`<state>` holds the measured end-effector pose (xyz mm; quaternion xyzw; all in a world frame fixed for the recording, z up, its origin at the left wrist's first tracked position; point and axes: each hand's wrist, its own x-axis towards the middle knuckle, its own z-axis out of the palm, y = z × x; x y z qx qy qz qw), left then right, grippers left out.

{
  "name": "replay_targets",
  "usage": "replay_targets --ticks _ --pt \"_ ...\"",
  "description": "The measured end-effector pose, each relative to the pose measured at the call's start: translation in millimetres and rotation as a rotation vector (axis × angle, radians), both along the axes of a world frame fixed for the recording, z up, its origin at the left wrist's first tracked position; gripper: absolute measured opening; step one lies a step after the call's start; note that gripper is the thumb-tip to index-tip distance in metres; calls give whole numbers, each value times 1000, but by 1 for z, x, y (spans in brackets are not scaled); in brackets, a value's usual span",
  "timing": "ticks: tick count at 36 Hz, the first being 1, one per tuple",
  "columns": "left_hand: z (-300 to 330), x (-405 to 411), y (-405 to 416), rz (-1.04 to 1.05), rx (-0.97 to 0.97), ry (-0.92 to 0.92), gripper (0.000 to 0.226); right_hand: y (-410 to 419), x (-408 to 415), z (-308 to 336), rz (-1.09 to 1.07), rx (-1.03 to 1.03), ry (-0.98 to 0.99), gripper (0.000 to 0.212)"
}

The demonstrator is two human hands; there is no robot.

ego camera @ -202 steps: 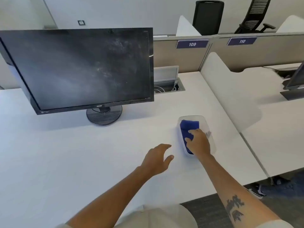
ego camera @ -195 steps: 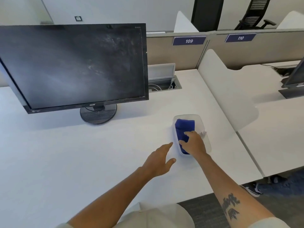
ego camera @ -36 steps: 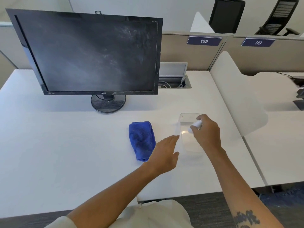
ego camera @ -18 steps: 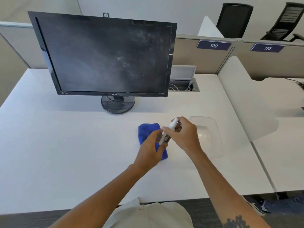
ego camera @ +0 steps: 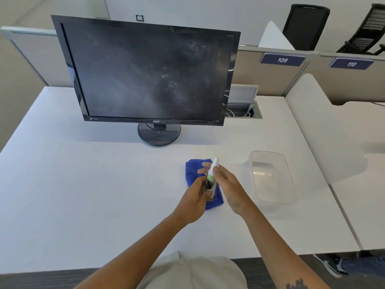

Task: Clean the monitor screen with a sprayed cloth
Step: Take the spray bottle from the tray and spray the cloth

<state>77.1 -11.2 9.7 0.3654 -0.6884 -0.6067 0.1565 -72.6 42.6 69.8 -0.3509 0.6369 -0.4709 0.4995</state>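
Note:
A black monitor (ego camera: 150, 74) with a smudged, dusty screen stands on a round base at the back of the white desk (ego camera: 73, 184). In front of it a folded blue cloth (ego camera: 192, 171) lies flat on the desk. Above the cloth both hands hold a small spray bottle (ego camera: 211, 176) with a white cap and a green and black label. My left hand (ego camera: 196, 200) grips its lower part. My right hand (ego camera: 228, 187) holds its upper part near the cap. The hands cover the cloth's near half.
A clear plastic tray (ego camera: 270, 176) sits right of the cloth. Behind the monitor's right edge is an open cable box (ego camera: 242, 110). A white divider (ego camera: 316, 126) bounds the desk on the right. Low partitions and two office chairs stand behind.
The blue cloth came out of the tray onto the desk. My right hand lifted the spray bottle from the tray and brought it left over the cloth, where my left hand joined it.

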Motion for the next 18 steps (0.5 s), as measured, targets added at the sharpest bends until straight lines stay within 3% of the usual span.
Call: replay_targets --ticks 5,10,15,18 --pt "-4 8 3 -96 59 12 41 8 6 -12 -52 -4 -142 45" --pt "-16 14 4 -69 -32 -38 28 14 7 -29 -162 -24 -221 43" --pt "-36 32 2 -61 -234 -260 26 23 14 -43 -315 14 -241 41" --pt "-42 42 2 -194 -325 -396 49 28 14 -46 -358 118 -168 35"
